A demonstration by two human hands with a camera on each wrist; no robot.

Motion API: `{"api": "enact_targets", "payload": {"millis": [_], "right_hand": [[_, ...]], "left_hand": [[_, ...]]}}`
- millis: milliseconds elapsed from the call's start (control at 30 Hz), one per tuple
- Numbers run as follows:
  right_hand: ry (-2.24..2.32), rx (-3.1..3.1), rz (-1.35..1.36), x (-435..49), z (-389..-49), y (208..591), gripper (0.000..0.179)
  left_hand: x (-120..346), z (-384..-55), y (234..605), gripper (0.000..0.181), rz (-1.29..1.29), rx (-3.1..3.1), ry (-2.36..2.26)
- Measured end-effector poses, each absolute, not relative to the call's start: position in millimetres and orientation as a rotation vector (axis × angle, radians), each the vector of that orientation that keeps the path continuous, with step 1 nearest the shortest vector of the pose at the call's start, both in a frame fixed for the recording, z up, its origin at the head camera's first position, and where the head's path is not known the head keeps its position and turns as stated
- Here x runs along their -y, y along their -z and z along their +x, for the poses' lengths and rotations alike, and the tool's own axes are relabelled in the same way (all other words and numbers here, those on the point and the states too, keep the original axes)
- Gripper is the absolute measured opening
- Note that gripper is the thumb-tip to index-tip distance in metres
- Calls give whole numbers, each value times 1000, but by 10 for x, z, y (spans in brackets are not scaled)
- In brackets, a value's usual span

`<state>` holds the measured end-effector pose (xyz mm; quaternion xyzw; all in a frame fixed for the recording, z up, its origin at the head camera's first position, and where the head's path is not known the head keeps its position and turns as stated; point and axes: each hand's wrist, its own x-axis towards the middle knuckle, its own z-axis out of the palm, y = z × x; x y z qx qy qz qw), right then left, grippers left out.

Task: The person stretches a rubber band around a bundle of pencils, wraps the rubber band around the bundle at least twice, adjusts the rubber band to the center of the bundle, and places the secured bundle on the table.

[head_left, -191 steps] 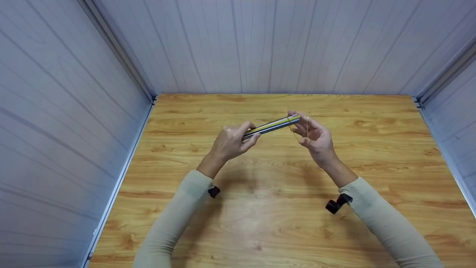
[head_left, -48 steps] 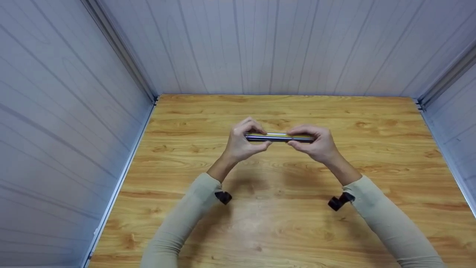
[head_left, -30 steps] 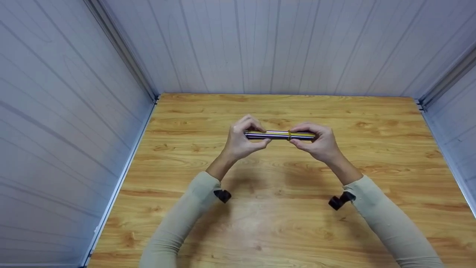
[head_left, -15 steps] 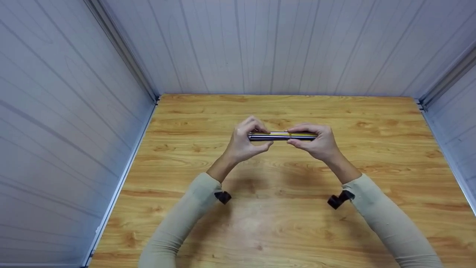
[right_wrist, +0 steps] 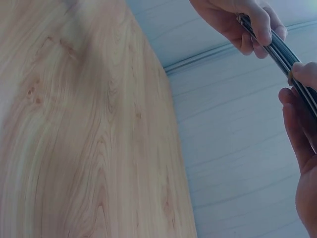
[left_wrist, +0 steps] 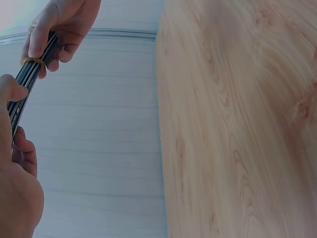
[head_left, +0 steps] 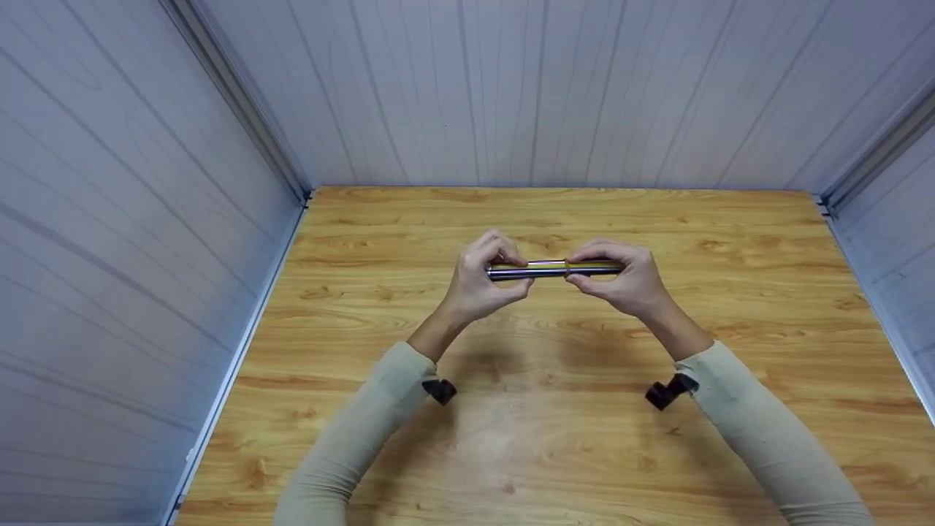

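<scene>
A bundle of pencils [head_left: 547, 269], dark striped ones with a yellow one among them, is held level above the table between both hands. My left hand [head_left: 476, 279] grips its left end, thumb below and fingers above in the head view. The right hand [head_left: 621, 277] pinches the other end between thumb and fingers. A yellowish rubber band [left_wrist: 33, 61] circles the bundle, right at the right hand's fingertips. In the right wrist view the band [right_wrist: 290, 78] sits by the right thumb. Both ends of the bundle are partly hidden by the hands.
Below the hands lies a wood-grain table [head_left: 540, 438]. Pale panelled walls rise behind it [head_left: 497, 95] and along both sides. A small black wrist camera mount [head_left: 440, 391] sticks out from the left sleeve, another [head_left: 665, 393] from the right sleeve.
Earlier the right hand was spread with the band stretched across its fingers at the bundle's end. Now the band sits tight round the bundle, which is level and gripped by both hands.
</scene>
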<state>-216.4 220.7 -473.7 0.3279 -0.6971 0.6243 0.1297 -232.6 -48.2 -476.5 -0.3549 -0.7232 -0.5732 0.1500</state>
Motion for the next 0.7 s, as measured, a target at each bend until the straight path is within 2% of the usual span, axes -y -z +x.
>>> {"api": "enact_targets", "payload": {"millis": [700], "right_hand": [[-1546, 2067, 1157, -2255, -2218, 4663, 34]], "left_hand": [[463, -2292, 4773, 16, -1020, 2122, 1678]]}}
